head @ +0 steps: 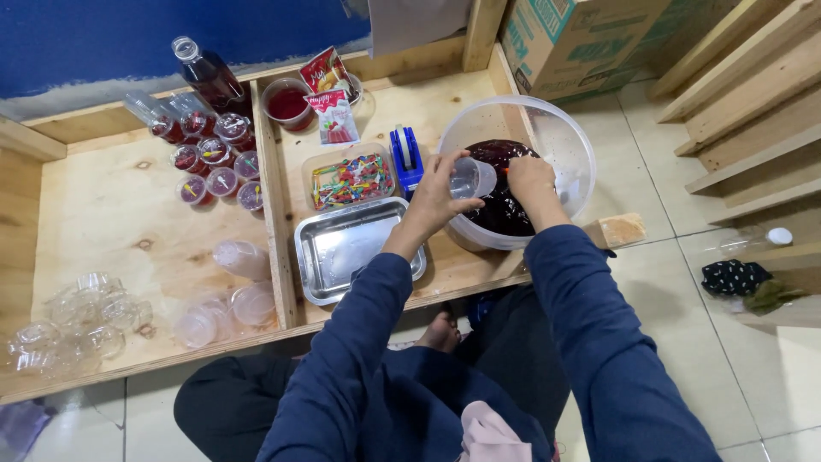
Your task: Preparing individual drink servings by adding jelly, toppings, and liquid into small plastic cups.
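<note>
We've got both hands at the clear bucket, small cup held over dark red liquid.

Left hand (438, 195) pinches a clear plastic cup (471, 178) tilted at the bucket's (571, 145) rim, likely so it can take liquid; right hand (530, 178) curls on something hidden, grip unclear. Near us, a shiny steel tray (342, 250) sits bare. Farther: tub of colourful bits (349, 180), blue tape dispenser (407, 156), 7 or so filled cups (215, 158), glossy bottle (208, 75).
</note>
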